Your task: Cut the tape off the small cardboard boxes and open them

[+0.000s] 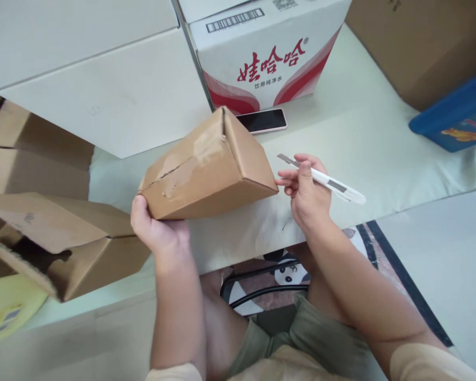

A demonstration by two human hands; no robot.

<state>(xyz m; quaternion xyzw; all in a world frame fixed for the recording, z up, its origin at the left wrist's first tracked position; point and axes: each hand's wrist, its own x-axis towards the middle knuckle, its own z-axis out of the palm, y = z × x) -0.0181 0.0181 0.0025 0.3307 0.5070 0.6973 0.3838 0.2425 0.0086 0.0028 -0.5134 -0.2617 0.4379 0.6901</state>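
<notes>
Tilted above the table, a brown cardboard box [198, 169] has a slit along one face and patches that look like tape or torn paper. My left hand [156, 225] grips its lower left corner, with some fingers hidden beneath it. In my right hand [307, 193] is a white utility knife [337, 186], its blade extended and pointing up and left. The fingertips of that hand are close to the box's right corner; whether they touch it I cannot tell. Behind the box a dark-screened phone [264, 120] lies on the table, partly covered.
White boxes [115, 95] and a red-and-white water carton [269, 69] stand at the back. An opened cardboard box [83, 243] is at the left, over a yellow package [8, 307]. A blue package [456, 116] and a large brown carton [428, 47] are at the right.
</notes>
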